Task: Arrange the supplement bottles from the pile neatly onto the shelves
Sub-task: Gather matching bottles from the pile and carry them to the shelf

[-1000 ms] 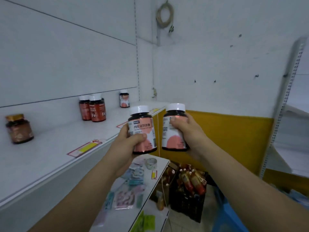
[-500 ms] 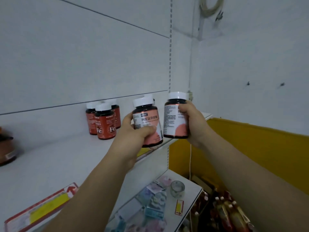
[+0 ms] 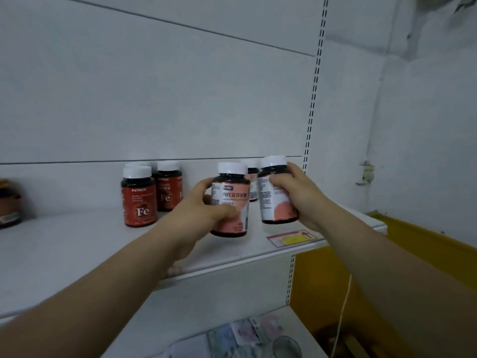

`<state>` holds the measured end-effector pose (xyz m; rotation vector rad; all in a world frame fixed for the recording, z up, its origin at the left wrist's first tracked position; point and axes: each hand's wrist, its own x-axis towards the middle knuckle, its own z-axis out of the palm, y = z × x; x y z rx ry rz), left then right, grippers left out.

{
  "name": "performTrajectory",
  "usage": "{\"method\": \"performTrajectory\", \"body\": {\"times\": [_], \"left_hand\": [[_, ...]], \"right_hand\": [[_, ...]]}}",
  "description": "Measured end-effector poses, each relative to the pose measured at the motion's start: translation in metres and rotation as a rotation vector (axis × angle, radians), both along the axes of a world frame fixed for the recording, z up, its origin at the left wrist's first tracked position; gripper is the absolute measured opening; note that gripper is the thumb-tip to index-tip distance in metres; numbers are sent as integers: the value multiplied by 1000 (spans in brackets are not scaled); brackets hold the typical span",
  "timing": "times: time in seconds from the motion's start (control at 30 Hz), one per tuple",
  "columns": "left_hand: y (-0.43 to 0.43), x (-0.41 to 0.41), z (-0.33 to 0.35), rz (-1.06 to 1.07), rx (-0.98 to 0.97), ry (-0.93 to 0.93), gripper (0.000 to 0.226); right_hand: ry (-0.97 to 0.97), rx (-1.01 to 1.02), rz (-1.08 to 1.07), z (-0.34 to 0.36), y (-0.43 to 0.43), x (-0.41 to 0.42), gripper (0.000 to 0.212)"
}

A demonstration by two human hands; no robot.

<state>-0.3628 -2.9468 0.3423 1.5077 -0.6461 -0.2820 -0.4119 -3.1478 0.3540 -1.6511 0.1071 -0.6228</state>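
1. In the middle of the frame, the left hand [image 3: 204,206] grips a dark bottle [image 3: 230,202] with a white cap and a pink and white label. Its thumb lies across the front and its fingers curl round the left side.
2. Just right of it, the right hand [image 3: 296,195] grips a second bottle [image 3: 276,200] of the same kind, fingers wrapped over the shoulder below the cap. The side of the label faces the camera.
3. Both held bottles are upright or nearly so, low over the white shelf [image 3: 64,249]. Whether their bases touch it cannot be told.
4. Both are capped. The glass is dark and the labels cover it, so what is inside does not show.
5. Between and behind the two, another white-capped bottle [image 3: 251,177] stands against the back panel, mostly hidden.
6. Left of centre, red bottles [image 3: 139,200] marked "Fe" stand close together on the shelf, all capped.
7. At the left edge, a brown jar [image 3: 9,205] sits on the same shelf, partly cut off.
8. A red and yellow price tag [image 3: 291,238] lies on the shelf's front edge below the right hand.
9. At the bottom of the frame, a lower shelf [image 3: 296,316] carries blurred flat packets [image 3: 245,334].
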Motion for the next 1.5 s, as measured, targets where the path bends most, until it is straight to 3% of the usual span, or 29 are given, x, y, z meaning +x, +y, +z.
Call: {"method": "performTrajectory", "body": {"times": [0.17,0.3,0.43,0.7,0.87,1.17,1.5], "left_hand": [[-48,3,0,110,150,0,61],[-74,10,-5,146,233,-22,58],[-90,24,-8,169,288,-36,61],[-135,43,-6,268,406,-130,70],[-156,53,-9,388,449,-108,64],[-175,65,-8,406,466,-106,61],[-172,70,-7,375,491,-61,75]], "right_hand": [[52,-47,-31,-2,-56,15,26],[112,-95,-42,-9,-85,30,49],[142,-157,-5,-15,-98,39,58],[198,-403,44,-13,-131,83,49],[261,-504,101,-11,-152,113,72],[127,-515,159,-19,-166,133,72],[162,-567,234,-16,-169,134,72]]}}
